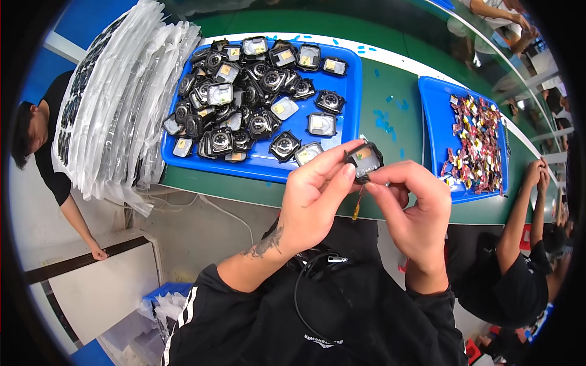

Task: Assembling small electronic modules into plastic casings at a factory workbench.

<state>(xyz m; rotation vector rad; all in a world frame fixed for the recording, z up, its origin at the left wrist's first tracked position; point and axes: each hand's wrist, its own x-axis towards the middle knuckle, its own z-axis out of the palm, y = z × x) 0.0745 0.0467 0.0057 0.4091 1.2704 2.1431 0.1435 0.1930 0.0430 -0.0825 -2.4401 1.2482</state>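
Note:
My left hand [317,192] grips a black smartwatch case [367,160] between thumb and fingers, its open inside facing me. A grey inner surface and a small orange-tan patch show within it. Thumb and forefinger of my right hand [418,204] are pinched together at the lower edge of the case; what lies between them is too small to make out. A thin flex cable [356,211] with a yellowish end dangles just below the fingertips. Behind my left hand, a blue tray [293,172] holds many similar black watch cases [261,124], some in a loose heap.
At the right, a second blue tray [434,131] carries a pile of small red, yellow and white parts [479,146]. Tall stacks of plastic-wrapped trays [122,104] stand left. Blue scraps [383,119] dot the green table [400,137]. Other people are at both sides.

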